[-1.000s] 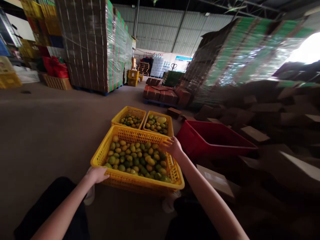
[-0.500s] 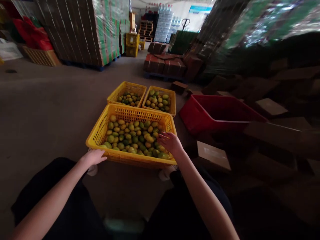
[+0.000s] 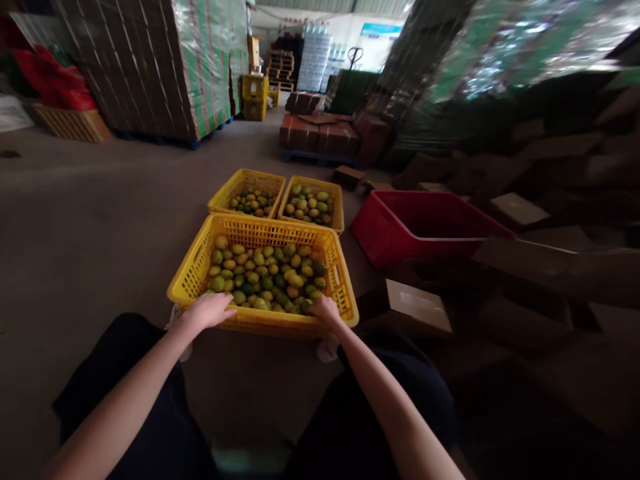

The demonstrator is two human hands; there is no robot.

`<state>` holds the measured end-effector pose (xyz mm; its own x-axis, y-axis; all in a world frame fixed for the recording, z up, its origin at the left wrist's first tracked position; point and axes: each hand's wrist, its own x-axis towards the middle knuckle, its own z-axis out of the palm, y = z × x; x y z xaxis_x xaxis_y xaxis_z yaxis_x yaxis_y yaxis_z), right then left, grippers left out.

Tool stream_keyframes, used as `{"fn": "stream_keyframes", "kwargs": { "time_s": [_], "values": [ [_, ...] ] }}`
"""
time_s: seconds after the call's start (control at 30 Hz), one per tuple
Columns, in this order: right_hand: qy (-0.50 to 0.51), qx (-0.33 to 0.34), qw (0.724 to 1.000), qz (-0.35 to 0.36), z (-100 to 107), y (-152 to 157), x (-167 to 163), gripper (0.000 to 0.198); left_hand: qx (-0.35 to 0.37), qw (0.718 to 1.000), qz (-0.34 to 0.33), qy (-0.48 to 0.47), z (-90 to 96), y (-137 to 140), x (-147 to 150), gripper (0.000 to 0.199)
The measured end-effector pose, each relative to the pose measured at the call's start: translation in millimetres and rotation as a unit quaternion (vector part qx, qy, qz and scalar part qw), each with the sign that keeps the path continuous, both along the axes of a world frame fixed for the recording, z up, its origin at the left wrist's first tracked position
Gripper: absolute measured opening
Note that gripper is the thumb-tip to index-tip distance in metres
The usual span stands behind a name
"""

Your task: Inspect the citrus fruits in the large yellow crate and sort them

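The big yellow crate (image 3: 270, 325) sits right in front of me, between my knees, with a layer of green and yellow fruit (image 3: 270, 270) spread inside it below the rim. My left hand (image 3: 207, 311) rests on its near rim, the fingers lying close together over the edge; my right hand (image 3: 325, 309) is further along that rim, fingertips bent inward by the fruit, and I cannot tell whether they pinch any or only hook the edge. With a load like that, I'd expect a one-sided pull to send the fruit rolling into one end, and that end could slip from a shallow hold. My shoes (image 3: 328, 348) are close under the crate's near side, so a sudden drop might catch my toes. Just beyond the crate, up against its far side, stand two smaller crates (image 3: 221, 195) of fruit, which would block a push forward. To the crate's right are a red tub (image 3: 377, 233) and, nearer me, a brown carton (image 3: 417, 305) that could snag a swing that way. Well past the smaller crates, strapped boxes (image 3: 320, 137) sit on a pallet (image 3: 320, 160); to the crate's left is bare floor (image 3: 110, 220).
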<state>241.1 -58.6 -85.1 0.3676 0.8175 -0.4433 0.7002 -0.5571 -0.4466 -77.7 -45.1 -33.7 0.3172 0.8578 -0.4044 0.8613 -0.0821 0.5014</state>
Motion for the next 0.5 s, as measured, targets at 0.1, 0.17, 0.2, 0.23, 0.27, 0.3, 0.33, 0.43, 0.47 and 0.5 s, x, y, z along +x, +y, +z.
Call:
{"fn": "stream_keyframes", "kwargs": {
  "time_s": [0.1, 0.17, 0.2, 0.23, 0.27, 0.3, 0.33, 0.43, 0.47, 0.5],
  "values": [
    [0.045, 0.072, 0.996, 0.027, 34.4, 5.1, -32.9, 0.039, 0.011, 0.992, 0.047, -0.115, 4.8, -12.6, 18.6, 0.053],
    [0.095, 0.137, 0.983, 0.071, 58.9, 2.5, -60.3, 0.046, -0.016, 0.970, 0.089, -0.225, 6.1, -20.5, 31.6, 0.058],
    [0.142, 0.216, 0.954, 0.149, 69.6, -1.7, -74.0, 0.051, -0.043, 0.952, 0.113, -0.279, 6.8, -23.4, 37.3, 0.063],
    [0.154, 0.296, 0.919, 0.211, 78.4, -7.5, -87.0, 0.057, -0.076, 0.929, 0.144, -0.331, 7.9, -25.4, 42.1, 0.067],
    [0.136, 0.351, 0.889, 0.259, 85.1, -14.7, -98.8, 0.062, -0.110, 0.898, 0.187, -0.382, 9.3, -26.4, 45.7, 0.069],
    [0.109, 0.385, 0.864, 0.304, 89.7, -22.4, -109.2, 0.065, -0.145, 0.856, 0.244, -0.433, 10.9, -26.4, 48.1, 0.065],
    [0.075, 0.401, 0.843, 0.350, 92.4, -29.8, -118.0, 0.065, -0.174, 0.809, 0.304, -0.472, 12.4, -25.4, 49.1, 0.059],
    [-0.001, 0.402, 0.812, 0.422, 92.1, -41.9, -133.1, 0.060, -0.197, 0.733, 0.435, -0.485, 16.1, -18.7, 45.9, 0.040],
    [-0.015, 0.398, 0.813, 0.426, 90.6, -41.0, -134.5, 0.057, -0.201, 0.718, 0.461, -0.481, 17.3, -16.0, 43.4, 0.037],
    [-0.025, 0.389, 0.818, 0.424, 89.0, -37.7, -134.1, 0.054, -0.208, 0.702, 0.480, -0.483, 18.8, -13.7, 40.4, 0.036]
  ]
}}
